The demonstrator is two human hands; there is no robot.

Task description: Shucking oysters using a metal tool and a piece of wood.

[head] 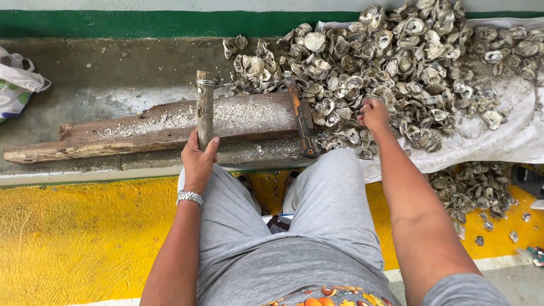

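My left hand [198, 158] grips the lower end of a wooden-handled tool [204, 105] with a metal band near its top, held upright against a worn wooden plank [141, 127]. My right hand [374, 115] reaches into a big pile of oyster shells [396, 62], fingers closed around a shell at the pile's near edge. A hammer with an orange and black handle [300, 119] lies across the right end of the plank, between my two hands. A metal watch sits on my left wrist.
The shells rest on a white cloth [510, 141] over a concrete ledge [113, 73]. More shells [470, 192] lie on the yellow floor at right. A white bag [17, 85] sits at the far left. My knees in grey trousers fill the foreground.
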